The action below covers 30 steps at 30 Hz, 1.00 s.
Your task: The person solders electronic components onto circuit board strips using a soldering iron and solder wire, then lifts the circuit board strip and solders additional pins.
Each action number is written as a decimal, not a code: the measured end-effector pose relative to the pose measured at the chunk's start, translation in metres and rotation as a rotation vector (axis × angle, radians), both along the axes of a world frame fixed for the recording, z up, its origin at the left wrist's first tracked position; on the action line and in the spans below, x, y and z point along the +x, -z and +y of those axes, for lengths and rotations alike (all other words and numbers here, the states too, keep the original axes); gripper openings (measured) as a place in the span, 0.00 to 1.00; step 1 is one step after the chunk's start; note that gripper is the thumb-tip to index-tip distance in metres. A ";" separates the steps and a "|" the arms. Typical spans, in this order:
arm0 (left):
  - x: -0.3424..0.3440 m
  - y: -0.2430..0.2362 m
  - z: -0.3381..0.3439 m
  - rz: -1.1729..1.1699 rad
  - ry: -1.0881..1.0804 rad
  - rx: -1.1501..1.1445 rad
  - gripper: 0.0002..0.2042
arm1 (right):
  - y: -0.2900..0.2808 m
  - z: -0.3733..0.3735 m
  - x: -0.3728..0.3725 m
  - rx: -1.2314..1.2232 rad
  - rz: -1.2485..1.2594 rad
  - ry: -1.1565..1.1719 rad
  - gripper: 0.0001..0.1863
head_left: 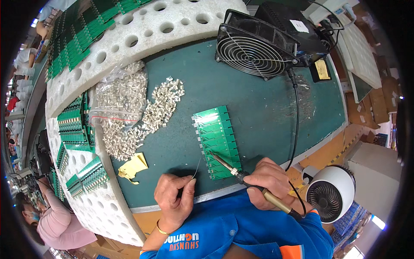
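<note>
A green circuit board panel (220, 137) lies on the dark green mat, with small metal pins sticking out along its left edge. My right hand (268, 181) is closed around a soldering iron (272, 199), whose tip touches or hovers just over the panel's left side. Between thumb and forefinger, my left hand (176, 195) pinches a thin solder wire (198, 168) that points up toward the same edge. Whether the wire meets the iron's tip is too small to tell.
Loose small connectors (160, 103) are heaped beside a clear plastic bag (123, 88) of more. A yellow sponge piece (133, 166) lies near them. White perforated foam (97, 190) holds more boards (88, 178). A black fan (254, 45) stands behind; a white fan (330, 194) is at right.
</note>
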<state>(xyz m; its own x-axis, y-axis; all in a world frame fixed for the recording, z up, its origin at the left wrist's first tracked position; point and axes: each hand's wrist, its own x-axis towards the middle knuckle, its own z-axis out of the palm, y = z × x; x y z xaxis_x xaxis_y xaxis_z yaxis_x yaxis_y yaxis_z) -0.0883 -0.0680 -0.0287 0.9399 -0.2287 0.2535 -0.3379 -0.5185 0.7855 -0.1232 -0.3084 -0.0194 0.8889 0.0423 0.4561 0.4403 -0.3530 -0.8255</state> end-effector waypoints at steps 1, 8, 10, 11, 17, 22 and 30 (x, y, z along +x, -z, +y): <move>0.000 0.001 0.000 -0.002 -0.002 -0.002 0.07 | 0.000 0.001 -0.001 -0.006 -0.002 0.006 0.13; 0.006 0.000 -0.005 -0.102 0.075 0.054 0.06 | 0.001 0.006 -0.008 -0.033 -0.035 0.037 0.10; 0.006 0.000 -0.005 -0.094 0.063 0.054 0.06 | 0.003 0.008 -0.009 -0.033 -0.040 0.039 0.09; 0.006 0.000 -0.005 -0.096 0.066 0.068 0.06 | 0.003 0.008 -0.009 -0.031 -0.043 0.045 0.09; 0.005 0.001 -0.005 -0.089 0.064 0.100 0.06 | 0.004 0.012 -0.009 -0.047 -0.055 0.068 0.08; 0.004 0.001 -0.006 -0.087 0.064 0.110 0.06 | 0.005 0.012 -0.009 -0.061 -0.057 0.061 0.08; 0.006 0.001 -0.008 -0.116 0.082 0.146 0.06 | 0.004 0.012 -0.009 -0.074 -0.064 0.056 0.09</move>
